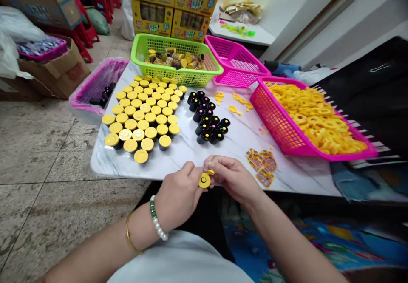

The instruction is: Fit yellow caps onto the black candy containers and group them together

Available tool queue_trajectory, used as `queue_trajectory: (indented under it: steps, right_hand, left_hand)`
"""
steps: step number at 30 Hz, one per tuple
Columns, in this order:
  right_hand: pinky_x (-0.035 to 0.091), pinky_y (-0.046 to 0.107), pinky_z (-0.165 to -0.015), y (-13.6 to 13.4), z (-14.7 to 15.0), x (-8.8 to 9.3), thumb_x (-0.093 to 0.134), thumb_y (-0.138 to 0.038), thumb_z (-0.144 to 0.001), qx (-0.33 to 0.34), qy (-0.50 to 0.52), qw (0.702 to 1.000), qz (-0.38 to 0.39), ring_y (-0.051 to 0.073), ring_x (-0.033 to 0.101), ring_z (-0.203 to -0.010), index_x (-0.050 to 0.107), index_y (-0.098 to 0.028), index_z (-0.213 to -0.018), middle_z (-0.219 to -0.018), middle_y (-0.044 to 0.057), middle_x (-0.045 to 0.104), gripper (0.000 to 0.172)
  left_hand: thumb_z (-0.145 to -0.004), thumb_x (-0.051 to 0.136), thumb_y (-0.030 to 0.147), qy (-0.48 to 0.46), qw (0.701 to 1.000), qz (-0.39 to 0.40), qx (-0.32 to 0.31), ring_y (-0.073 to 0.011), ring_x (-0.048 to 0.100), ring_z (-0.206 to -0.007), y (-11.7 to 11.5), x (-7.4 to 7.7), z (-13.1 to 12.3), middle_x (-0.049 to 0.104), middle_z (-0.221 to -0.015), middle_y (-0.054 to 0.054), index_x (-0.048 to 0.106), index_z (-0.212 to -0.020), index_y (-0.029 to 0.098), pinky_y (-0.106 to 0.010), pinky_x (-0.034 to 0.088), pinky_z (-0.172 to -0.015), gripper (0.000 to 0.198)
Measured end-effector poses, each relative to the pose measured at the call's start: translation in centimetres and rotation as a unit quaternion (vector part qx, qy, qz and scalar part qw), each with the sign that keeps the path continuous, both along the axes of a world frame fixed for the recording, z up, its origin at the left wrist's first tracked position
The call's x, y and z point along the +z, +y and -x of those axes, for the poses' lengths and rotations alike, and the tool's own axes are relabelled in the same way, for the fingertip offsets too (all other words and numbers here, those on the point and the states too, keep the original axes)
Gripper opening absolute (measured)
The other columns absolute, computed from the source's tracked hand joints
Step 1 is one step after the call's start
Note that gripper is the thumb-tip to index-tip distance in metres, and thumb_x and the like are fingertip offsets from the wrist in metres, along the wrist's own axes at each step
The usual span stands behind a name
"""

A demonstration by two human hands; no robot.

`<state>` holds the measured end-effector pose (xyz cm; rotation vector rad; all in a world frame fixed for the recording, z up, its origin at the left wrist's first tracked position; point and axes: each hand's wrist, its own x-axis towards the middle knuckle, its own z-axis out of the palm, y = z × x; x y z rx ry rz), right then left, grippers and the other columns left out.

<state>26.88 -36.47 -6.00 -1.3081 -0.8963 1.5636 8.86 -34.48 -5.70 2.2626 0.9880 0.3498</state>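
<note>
Just past the table's near edge, my left hand (pixel 180 193) is closed on a round yellow lid (pixel 204 184) that has a dark-edged ring at its centre. My right hand (pixel 236 179) pinches a small yellow piece (pixel 211 172) against the lid's upper side; its exact shape is partly covered by fingers. Beyond my left hand stand rows of black cups with yellow lids (pixel 141 156). Black open cups (pixel 202 137) with small coloured dots inside are grouped further right. Printed cards (pixel 264 176) lie to the right of my right hand.
A pink basket (pixel 270 125) heaped with yellow rings (pixel 315 117) stands at the right. Loose yellow rings (pixel 235 110) lie beside it. At the back are a green basket (pixel 178 79) of filled cups, another pink basket (pixel 236 64), and stacked yellow boxes (pixel 156 17).
</note>
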Motion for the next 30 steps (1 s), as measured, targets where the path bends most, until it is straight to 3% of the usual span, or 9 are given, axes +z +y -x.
queue_trajectory:
  steps: [4,6,10,13,18,22,26,30]
  right_hand:
    - [0.046,0.021,-0.051,1.3,-1.0,1.0,0.083,-0.044,-0.068,0.134,-0.023,0.989,0.052,0.008,0.054,-0.056,0.058,-0.017,-0.077,-0.070,-0.002,0.059,0.039]
    - [0.046,0.020,-0.051,1.4,-0.8,1.4,0.081,-0.044,-0.071,0.165,-0.070,0.983,0.051,0.008,0.052,-0.056,0.055,-0.018,-0.085,-0.066,-0.005,0.056,0.039]
    - [0.043,0.017,-0.046,0.6,-0.2,1.7,0.075,-0.046,-0.078,0.133,-0.131,0.982,0.030,0.006,0.046,-0.052,0.051,-0.020,-0.087,-0.064,-0.008,0.050,0.037]
    - [0.038,0.015,-0.039,0.5,-0.5,1.1,0.075,-0.046,-0.077,0.140,-0.092,0.984,0.064,0.004,0.043,-0.042,0.051,-0.019,-0.087,-0.059,-0.010,0.050,0.038]
    - [0.051,0.021,-0.049,2.0,-1.8,1.0,0.078,-0.044,-0.073,0.191,-0.010,0.974,0.125,0.009,0.061,-0.048,0.050,-0.019,-0.087,-0.063,-0.007,0.061,0.041]
    - [0.047,0.017,-0.051,2.6,-1.5,2.1,0.077,-0.040,-0.074,0.221,-0.067,0.965,0.127,0.009,0.064,-0.053,0.048,-0.018,-0.084,-0.062,-0.006,0.062,0.037]
    - [0.046,0.018,-0.047,1.0,0.1,2.5,0.070,-0.048,-0.078,0.165,-0.107,0.973,0.124,0.011,0.064,-0.048,0.045,-0.020,-0.089,-0.058,-0.009,0.060,0.038]
    - [0.050,0.021,-0.047,-0.1,1.8,1.7,0.066,-0.053,-0.079,0.030,-0.131,0.985,0.107,0.013,0.065,-0.046,0.043,-0.023,-0.092,-0.054,-0.010,0.059,0.040]
  left_hand:
    - [-0.088,0.058,0.028,0.021,1.000,0.018,-0.012,-0.0177,0.061,-0.075,1.2,0.4,-0.4,0.060,-0.088,-0.002,0.066,-0.097,0.021,-0.029,0.048,-0.066,0.014]
    - [-0.088,0.059,0.033,0.023,0.999,0.028,-0.007,-0.0174,0.061,-0.073,1.6,0.1,-0.7,0.060,-0.082,-0.001,0.068,-0.094,0.020,-0.028,0.047,-0.065,0.016]
    - [-0.090,0.058,0.035,0.015,1.000,0.021,0.003,-0.0177,0.062,-0.074,1.7,-0.8,-0.9,0.063,-0.084,-0.002,0.069,-0.095,0.020,-0.028,0.044,-0.064,0.019]
    - [-0.090,0.059,0.034,-0.002,1.000,0.012,0.007,-0.0171,0.062,-0.075,1.4,-1.2,-0.8,0.064,-0.085,-0.002,0.069,-0.098,0.022,-0.027,0.043,-0.064,0.018]
    - [-0.087,0.062,0.033,-0.020,1.000,0.000,0.002,-0.0164,0.061,-0.073,1.3,-1.6,-0.6,0.063,-0.083,-0.001,0.070,-0.098,0.021,-0.026,0.041,-0.062,0.018]
    - [-0.087,0.063,0.035,-0.032,0.999,0.008,0.002,-0.0179,0.062,-0.074,1.7,-1.5,-0.6,0.063,-0.081,-0.002,0.070,-0.094,0.020,-0.028,0.042,-0.063,0.018]
    - [-0.082,0.069,0.029,-0.061,0.998,0.028,0.012,-0.0184,0.061,-0.073,1.8,-1.7,-0.7,0.063,-0.077,-0.001,0.068,-0.095,0.020,-0.028,0.045,-0.064,0.016]
    - [-0.080,0.068,0.018,-0.167,0.979,0.047,0.107,-0.0150,0.062,-0.068,0.9,-2.7,-0.7,0.061,-0.074,0.003,0.053,-0.120,0.018,-0.025,0.048,-0.063,0.042]
